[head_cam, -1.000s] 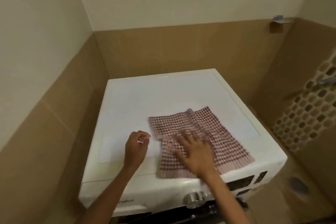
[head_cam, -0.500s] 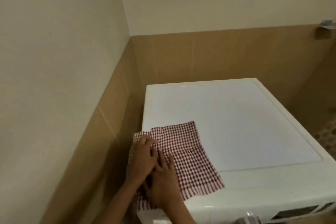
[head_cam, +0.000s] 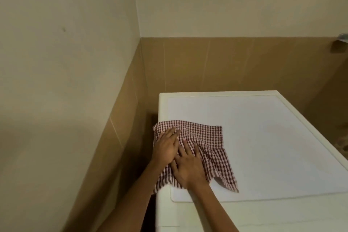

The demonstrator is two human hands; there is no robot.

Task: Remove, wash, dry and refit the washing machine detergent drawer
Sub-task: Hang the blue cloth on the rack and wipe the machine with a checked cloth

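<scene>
A red-and-white checked cloth (head_cam: 207, 143) lies rumpled on the left part of the white washing machine top (head_cam: 273, 137), with its left edge hanging over the machine's side. My left hand (head_cam: 166, 147) presses flat on the cloth's left edge, fingers straight. My right hand (head_cam: 188, 167) lies flat on the cloth just beside it, fingers spread. The two hands touch each other. The detergent drawer and the machine's front are out of view.
The machine stands in a corner. A tan tiled wall (head_cam: 226, 64) runs behind it and another (head_cam: 120, 137) along its left, with a narrow dark gap (head_cam: 150, 156) between machine and left wall. A metal fitting (head_cam: 341, 37) sticks out at the far right.
The cloth has been slid from the middle of the machine top to its left edge. My left hand came onto the cloth beside my right. The view swung left, hiding the machine's front.
</scene>
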